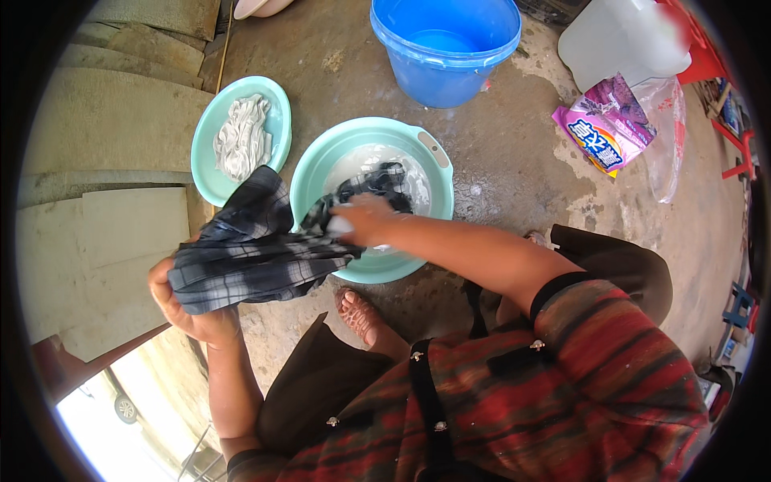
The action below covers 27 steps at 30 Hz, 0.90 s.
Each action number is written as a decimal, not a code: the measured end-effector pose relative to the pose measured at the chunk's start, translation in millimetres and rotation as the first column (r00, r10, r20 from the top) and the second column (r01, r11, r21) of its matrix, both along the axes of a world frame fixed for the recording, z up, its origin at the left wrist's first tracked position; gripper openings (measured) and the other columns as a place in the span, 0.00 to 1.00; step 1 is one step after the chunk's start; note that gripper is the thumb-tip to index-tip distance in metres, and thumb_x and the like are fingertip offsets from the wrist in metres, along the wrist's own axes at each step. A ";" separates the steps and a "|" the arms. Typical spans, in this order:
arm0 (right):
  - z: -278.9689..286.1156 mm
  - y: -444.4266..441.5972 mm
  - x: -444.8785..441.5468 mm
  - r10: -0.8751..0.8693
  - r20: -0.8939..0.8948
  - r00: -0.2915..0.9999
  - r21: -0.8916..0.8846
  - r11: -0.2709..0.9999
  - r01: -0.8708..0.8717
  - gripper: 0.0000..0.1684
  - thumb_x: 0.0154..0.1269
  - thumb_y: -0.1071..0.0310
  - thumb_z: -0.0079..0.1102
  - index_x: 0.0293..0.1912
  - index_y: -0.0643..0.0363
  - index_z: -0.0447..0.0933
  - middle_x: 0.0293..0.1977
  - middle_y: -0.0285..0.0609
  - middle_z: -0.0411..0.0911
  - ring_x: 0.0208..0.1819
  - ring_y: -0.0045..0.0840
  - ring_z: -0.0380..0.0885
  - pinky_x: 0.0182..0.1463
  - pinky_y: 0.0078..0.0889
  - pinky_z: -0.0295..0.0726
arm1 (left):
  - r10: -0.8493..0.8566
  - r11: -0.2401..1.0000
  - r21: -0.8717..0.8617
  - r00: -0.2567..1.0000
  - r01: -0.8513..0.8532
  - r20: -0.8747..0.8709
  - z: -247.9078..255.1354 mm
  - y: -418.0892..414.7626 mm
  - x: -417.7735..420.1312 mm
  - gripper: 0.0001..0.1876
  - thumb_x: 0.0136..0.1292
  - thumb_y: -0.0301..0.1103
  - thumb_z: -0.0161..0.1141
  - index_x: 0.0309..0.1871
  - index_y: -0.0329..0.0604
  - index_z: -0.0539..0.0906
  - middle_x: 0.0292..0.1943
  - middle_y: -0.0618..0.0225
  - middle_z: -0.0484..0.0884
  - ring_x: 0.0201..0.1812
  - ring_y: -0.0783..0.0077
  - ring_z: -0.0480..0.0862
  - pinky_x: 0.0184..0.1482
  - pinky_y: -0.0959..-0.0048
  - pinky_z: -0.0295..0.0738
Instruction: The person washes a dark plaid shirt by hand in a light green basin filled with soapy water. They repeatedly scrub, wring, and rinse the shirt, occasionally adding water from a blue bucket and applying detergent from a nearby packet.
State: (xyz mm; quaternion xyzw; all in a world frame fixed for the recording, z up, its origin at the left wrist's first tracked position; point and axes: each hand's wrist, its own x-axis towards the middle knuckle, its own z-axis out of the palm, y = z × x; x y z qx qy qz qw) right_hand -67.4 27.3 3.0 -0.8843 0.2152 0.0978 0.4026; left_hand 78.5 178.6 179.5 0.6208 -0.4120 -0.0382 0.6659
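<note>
A dark plaid garment (pixel 259 265) stretches from my left hand to the mint-green basin (pixel 316 162) before me. My left hand (pixel 199 307) grips its near left end, raised outside the basin. Over the basin, my right hand (pixel 367 217) is blurred by motion. Its fingers hold a small white bar (pixel 340 226), perhaps soap, against the cloth. Beyond that hand, the rest of the garment lies crumpled in sudsy water (pixel 415 175).
A second mint-green basin (pixel 202 150) holds a whitish wet cloth (pixel 241 138). At the back stand a blue bucket (pixel 443 75) with water and a translucent jug (pixel 614 48). A purple detergent bag (pixel 608 129) lies right on the wet concrete floor (pixel 512 162). Boards (pixel 120 241) line the left.
</note>
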 end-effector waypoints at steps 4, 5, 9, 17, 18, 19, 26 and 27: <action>-33.8 -42.1 -26.7 -0.290 -0.169 0.942 0.093 0.947 0.308 0.34 0.48 0.45 0.66 0.53 0.49 0.74 0.51 0.50 0.75 0.54 0.42 0.73 0.54 0.44 0.74 | 0.162 0.986 0.037 0.987 -0.162 -0.013 2.5 7.8 3.9 0.13 0.67 0.37 0.49 0.46 0.35 0.70 0.39 0.60 0.77 0.41 0.69 0.77 0.48 0.73 0.73; -29.0 -50.5 -23.5 -0.372 -0.027 0.928 0.194 0.909 0.370 0.34 0.48 0.46 0.67 0.52 0.53 0.74 0.48 0.52 0.77 0.51 0.39 0.76 0.54 0.42 0.74 | 0.199 0.980 0.032 0.979 -0.198 -0.048 2.1 8.8 6.3 0.13 0.67 0.36 0.48 0.46 0.35 0.70 0.39 0.61 0.76 0.40 0.71 0.77 0.48 0.74 0.73; 29.6 -38.2 36.1 -0.589 0.323 0.741 0.804 0.583 0.113 0.29 0.48 0.50 0.70 0.45 0.59 0.76 0.43 0.51 0.79 0.44 0.35 0.79 0.47 0.36 0.75 | 0.165 0.985 0.067 0.983 -0.160 -0.080 -4.4 5.2 12.7 0.11 0.65 0.33 0.49 0.46 0.36 0.70 0.40 0.63 0.75 0.40 0.72 0.76 0.48 0.73 0.73; 14.3 -4.7 -8.9 0.061 0.004 0.998 0.264 0.963 -0.060 0.35 0.51 0.47 0.66 0.58 0.45 0.70 0.50 0.55 0.71 0.56 0.49 0.67 0.57 0.49 0.68 | 0.125 0.985 0.131 0.990 -0.116 -0.066 -3.9 -5.9 11.7 0.14 0.63 0.36 0.54 0.44 0.34 0.73 0.39 0.57 0.77 0.41 0.65 0.77 0.51 0.67 0.73; 3.9 -19.2 -16.3 0.016 0.013 1.000 0.249 0.968 -0.019 0.36 0.50 0.46 0.66 0.58 0.45 0.70 0.50 0.55 0.71 0.56 0.48 0.69 0.57 0.48 0.69 | 0.179 0.974 0.142 0.984 -0.174 -0.020 -4.6 -5.6 11.7 0.13 0.63 0.36 0.54 0.44 0.34 0.72 0.39 0.59 0.77 0.41 0.67 0.77 0.51 0.67 0.73; -3.7 -36.9 -23.3 -0.014 -0.042 0.999 0.213 0.977 0.022 0.36 0.50 0.46 0.66 0.58 0.46 0.70 0.50 0.55 0.72 0.55 0.47 0.70 0.56 0.48 0.69 | 0.243 0.954 0.167 0.969 -0.247 0.044 -5.2 -5.1 11.5 0.13 0.63 0.36 0.53 0.43 0.34 0.72 0.38 0.61 0.76 0.41 0.68 0.77 0.50 0.68 0.73; 46.2 -193.3 -63.0 0.086 0.147 0.985 0.147 0.983 -0.108 0.41 0.49 0.48 0.69 0.59 0.54 0.68 0.50 0.49 0.75 0.52 0.39 0.74 0.54 0.39 0.73 | 0.196 0.977 0.125 0.964 -0.175 -0.182 -15.6 -13.8 20.1 0.11 0.64 0.36 0.51 0.42 0.36 0.73 0.37 0.63 0.75 0.38 0.70 0.76 0.45 0.72 0.75; 57.2 -210.1 -84.7 0.140 0.162 0.977 0.097 0.983 -0.157 0.41 0.50 0.49 0.69 0.60 0.54 0.68 0.52 0.49 0.74 0.53 0.38 0.73 0.55 0.37 0.72 | 0.185 0.978 0.131 0.963 -0.161 -0.196 -17.0 -14.9 21.5 0.12 0.64 0.36 0.51 0.42 0.36 0.72 0.37 0.64 0.75 0.39 0.71 0.76 0.45 0.72 0.75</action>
